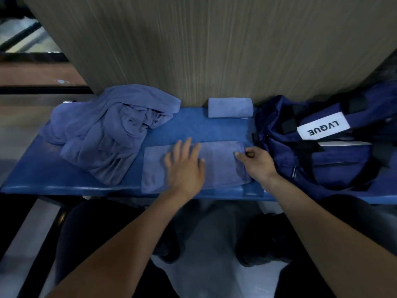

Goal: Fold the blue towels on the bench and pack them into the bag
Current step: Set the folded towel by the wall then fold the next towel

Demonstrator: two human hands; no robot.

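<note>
Right, the left hand (184, 166) lies flat on the half-folded blue towel (217, 166), its fingers (182, 149) straight and spread, pressing the cloth down onto the blue table (193, 127). Over on the other side, the right hand (256, 161) is at the towel's right end, thumb and forefinger curled in a pinch on the upper corner of that edge. That towel sits at the front of the table, stretched left to right, its near edge running along the table's front lip. Look left and there's the crumpled heap of blue towels (107, 134), bunched and unfolded, its lower right flank just beside the flat towel's left end. At the back, against the wood-grain wall panel (204, 46), one small folded towel (229, 107) lies neat and square, well apart from both hands. On the right end of the table slumps the navy bag (335, 160), its side close to the right hand, with dark straps across the top and a white label (323, 127) reading LVQUE, upside down from this view. A black buckle (255, 137) hangs at the bag's left edge, near the towel's far corner. Both forearms come in bare from the bottom of the view, and below the table the person's dark trousers (90, 229) show over a pale floor (210, 267).
</note>
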